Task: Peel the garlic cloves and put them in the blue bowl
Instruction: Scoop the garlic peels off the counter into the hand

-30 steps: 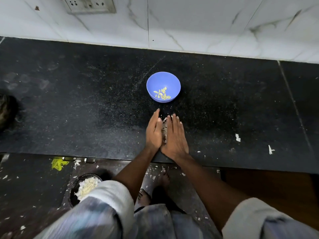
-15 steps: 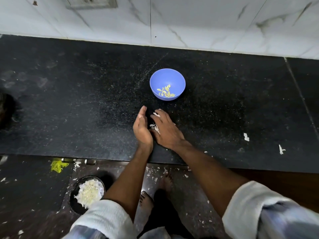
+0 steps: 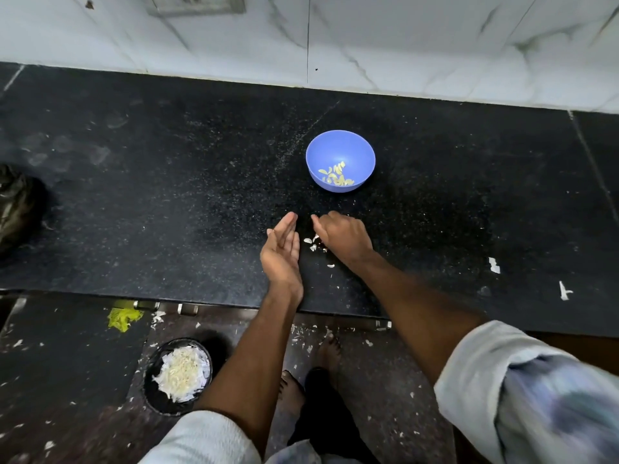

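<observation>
Two hands low on the black table point(image 3: 167, 195), just on my side of the blue bowl point(image 3: 340, 161). Head view only.

Step in hand, my guess: sweeping or gathering the loosened bits between my hands, sorting clove from skin. Several pale peeled garlic cloves point(image 3: 336, 175) sit in the bowl bottom, so the task looks partly done. Small white bits point(image 3: 311, 243) lie on the table between my hands; too small to tell cloves from peel.

Next move, as I judge it: pick any clean clove out of that scatter with my fingertips, lift it forward over the rim and drop it in. It needs a fine pinch, as the pieces are tiny and mixed with skin.

My left hand point(image 3: 282, 251) stands on its little-finger edge, palm facing right, fingers straight and together, pointing toward the bowl. It holds nothing, like a wall for the bits.

My right hand point(image 3: 341, 236) is knuckles-up, fingers curled under, fingertips at the table by the scatter. Whether it pinches anything I cannot tell, since the fingers hide it.

Both forearms reach in from below, sleeves pushed up.

Down on the floor sits a dark round container point(image 3: 178, 375) heaped with white peel.
</observation>
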Action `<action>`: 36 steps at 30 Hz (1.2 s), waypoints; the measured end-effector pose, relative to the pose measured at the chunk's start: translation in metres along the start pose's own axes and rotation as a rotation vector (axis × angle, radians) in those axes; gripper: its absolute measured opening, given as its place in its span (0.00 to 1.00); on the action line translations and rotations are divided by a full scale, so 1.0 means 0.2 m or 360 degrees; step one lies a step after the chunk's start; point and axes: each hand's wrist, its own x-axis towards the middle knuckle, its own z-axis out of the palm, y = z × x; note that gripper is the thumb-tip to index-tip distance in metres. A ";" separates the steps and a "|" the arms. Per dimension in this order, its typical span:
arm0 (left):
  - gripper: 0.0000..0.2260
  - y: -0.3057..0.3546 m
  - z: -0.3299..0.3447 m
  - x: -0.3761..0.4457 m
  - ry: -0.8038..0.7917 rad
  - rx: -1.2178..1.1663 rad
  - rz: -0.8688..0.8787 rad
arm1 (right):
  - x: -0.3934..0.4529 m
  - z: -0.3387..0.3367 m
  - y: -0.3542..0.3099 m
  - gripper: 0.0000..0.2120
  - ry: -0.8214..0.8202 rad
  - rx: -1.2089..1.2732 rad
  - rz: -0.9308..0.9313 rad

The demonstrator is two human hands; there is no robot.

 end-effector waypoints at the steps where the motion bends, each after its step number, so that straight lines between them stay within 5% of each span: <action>1: 0.25 0.01 0.00 0.00 0.0016 -0.0069 -0.0016 | 0.00 -0.03 -0.02 0.23 -0.0005 0.0127 0.0180; 6: 0.23 0.03 0.11 -0.02 -0.0001 -0.0468 -0.0224 | 0.03 -0.19 -0.21 0.27 0.0028 0.1212 0.1269; 16: 0.21 0.10 0.29 -0.09 -0.0071 -0.0981 -0.0478 | 0.06 -0.36 -0.48 0.16 -0.0110 0.1600 0.1727; 24: 0.19 0.10 0.25 -0.07 -0.0070 -0.1049 -0.0533 | -0.02 -0.48 -0.52 0.12 0.0107 0.1375 0.1295; 26: 0.19 0.09 0.25 -0.06 -0.0080 -0.1036 -0.0530 | -0.02 -0.51 -0.51 0.17 0.0143 0.1318 0.1188; 31: 0.21 0.09 0.26 -0.08 -0.0190 -0.0968 -0.0573 | 0.00 -0.54 -0.48 0.26 0.0024 0.1215 0.0951; 36: 0.21 0.07 0.24 -0.05 -0.0273 -0.1235 -0.0621 | 0.03 -0.54 -0.45 0.21 -0.0020 0.1430 0.0812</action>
